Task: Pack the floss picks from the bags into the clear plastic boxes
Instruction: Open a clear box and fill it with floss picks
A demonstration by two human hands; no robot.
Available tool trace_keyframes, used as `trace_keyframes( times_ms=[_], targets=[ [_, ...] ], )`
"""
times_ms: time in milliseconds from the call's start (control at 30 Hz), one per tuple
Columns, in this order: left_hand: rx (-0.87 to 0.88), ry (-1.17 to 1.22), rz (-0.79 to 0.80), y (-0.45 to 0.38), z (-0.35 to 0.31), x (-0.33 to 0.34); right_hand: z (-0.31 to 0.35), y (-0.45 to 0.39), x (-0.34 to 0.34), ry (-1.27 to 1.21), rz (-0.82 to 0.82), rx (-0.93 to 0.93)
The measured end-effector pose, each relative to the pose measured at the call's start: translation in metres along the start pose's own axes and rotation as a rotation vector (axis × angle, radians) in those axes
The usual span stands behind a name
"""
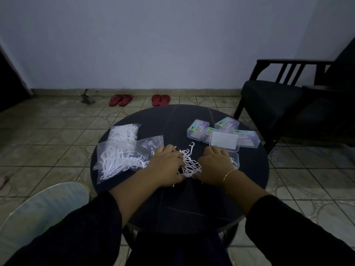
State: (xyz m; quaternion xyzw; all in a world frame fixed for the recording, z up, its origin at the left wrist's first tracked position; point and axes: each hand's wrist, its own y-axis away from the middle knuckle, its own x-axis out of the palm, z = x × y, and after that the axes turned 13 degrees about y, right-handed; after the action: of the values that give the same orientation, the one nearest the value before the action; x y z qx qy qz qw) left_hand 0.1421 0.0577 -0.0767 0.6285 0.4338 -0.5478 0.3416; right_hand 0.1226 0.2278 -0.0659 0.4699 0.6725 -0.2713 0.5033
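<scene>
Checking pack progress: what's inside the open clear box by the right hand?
A few white floss picks show inside the open clear box. The right hand covers its near-left part, so how full it is cannot be seen.

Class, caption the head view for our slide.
Both hands gather loose floss picks on a round table, bags left, boxes right.

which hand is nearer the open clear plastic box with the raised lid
Right. The right hand lies directly against the open clear plastic box, partly covering it. The left hand is farther off, beyond the loose pile of white floss picks.
</scene>
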Motion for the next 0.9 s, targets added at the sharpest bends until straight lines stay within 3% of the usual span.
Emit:
trace_keyframes(
  times_ms=[167, 367, 900],
  targets=[
    [-0.011, 0.014, -0.053, 0.000, -0.001, -0.001, 0.003, -0.002, -0.001, -0.024, -0.041, -0.026],
    [-0.030, 0.047, 0.014, -0.001, 0.000, -0.003, 0.005, -0.005, 0.002, -0.030, 0.010, -0.004],
    [-0.018, 0.033, 0.002, 0.000, -0.002, -0.001, -0.004, 0.008, -0.012, -0.024, -0.127, 0.000]
  ],
)
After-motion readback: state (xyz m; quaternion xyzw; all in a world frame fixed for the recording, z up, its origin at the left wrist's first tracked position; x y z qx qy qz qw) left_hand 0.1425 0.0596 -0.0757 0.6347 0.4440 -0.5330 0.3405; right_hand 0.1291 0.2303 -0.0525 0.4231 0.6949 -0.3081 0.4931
